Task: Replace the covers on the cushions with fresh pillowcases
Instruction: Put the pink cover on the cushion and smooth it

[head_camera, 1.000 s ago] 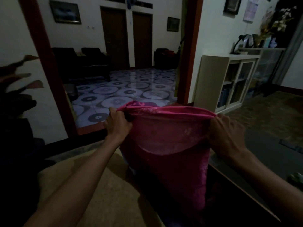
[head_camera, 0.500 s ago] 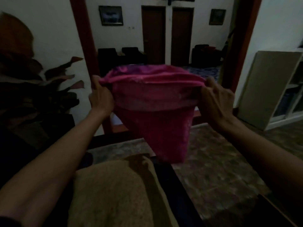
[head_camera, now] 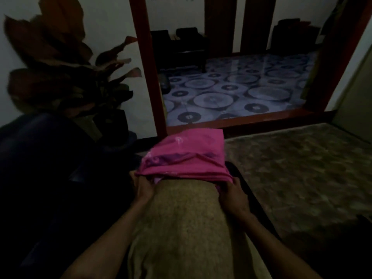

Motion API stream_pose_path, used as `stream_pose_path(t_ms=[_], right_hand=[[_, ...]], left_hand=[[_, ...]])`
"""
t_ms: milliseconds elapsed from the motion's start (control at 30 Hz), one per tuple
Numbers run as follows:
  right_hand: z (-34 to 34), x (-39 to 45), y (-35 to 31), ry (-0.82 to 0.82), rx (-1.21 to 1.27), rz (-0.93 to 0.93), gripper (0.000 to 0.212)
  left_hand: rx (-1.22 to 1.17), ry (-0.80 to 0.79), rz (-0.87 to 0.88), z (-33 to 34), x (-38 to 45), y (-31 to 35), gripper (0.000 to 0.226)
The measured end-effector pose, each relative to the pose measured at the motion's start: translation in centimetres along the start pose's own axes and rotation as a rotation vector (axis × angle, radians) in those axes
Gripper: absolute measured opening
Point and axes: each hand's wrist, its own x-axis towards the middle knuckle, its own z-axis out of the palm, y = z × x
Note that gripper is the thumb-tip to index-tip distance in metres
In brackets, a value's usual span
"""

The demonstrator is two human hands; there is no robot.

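Observation:
A bare tan cushion [head_camera: 187, 224] lies lengthwise in front of me, its far end inside a pink pillowcase [head_camera: 187, 156]. The pillowcase is bunched up over that end, its open hem facing me. My left hand [head_camera: 144, 188] grips the hem at the left corner of the cushion. My right hand [head_camera: 231, 191] grips the hem at the right corner. Both sets of fingers are curled into the fabric.
A dark sofa [head_camera: 40, 168] fills the left side, with a large-leaved plant [head_camera: 66, 63] behind it. A patterned rug [head_camera: 302, 172] covers the floor to the right. Beyond a red door frame [head_camera: 149, 67] lies a tiled room with dark chairs [head_camera: 179, 43].
The pillowcase was held up open in the air; now both hands have come down and pulled its mouth over the far end of the cushion. My view has tilted downward.

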Motion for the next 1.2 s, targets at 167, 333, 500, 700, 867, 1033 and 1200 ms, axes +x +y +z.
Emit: stream_pose_path(t_ms=[167,333,500,700,867,1033,1200], right_hand=[[0.5,-3.0,1.3,-0.080,0.012,0.070,0.038],[-0.3,-9.3,1.4,-0.103,0.011,0.073,0.043],[-0.4,-14.1,2.6,-0.130,0.014,0.025,0.039],[-4.9,-9.4,1.5,-0.170,-0.161,-0.082,0.037],[-10.0,-3.7,-0.1,-0.006,-0.314,-0.102,0.030],[-11.6,1.9,-0.4,0.060,-0.428,-0.076,0.033],[-9.9,5.7,0.9,0.182,-0.422,-0.145,0.030]], left_hand=[[0.070,-0.112,0.274,-0.9,-1.2,-0.4,0.080],[0.072,-0.134,0.346,-2.7,-5.9,-2.1,0.091],[0.217,-0.153,0.376,-5.3,-9.2,-4.0,0.099],[0.493,-0.129,0.386,-7.3,-7.6,1.0,0.063],[0.387,-0.089,0.354,-6.3,-3.1,4.7,0.047],[0.005,-0.115,0.057,-2.6,-0.3,6.1,0.061],[-0.120,-0.030,0.086,3.4,-1.3,2.7,0.058]])
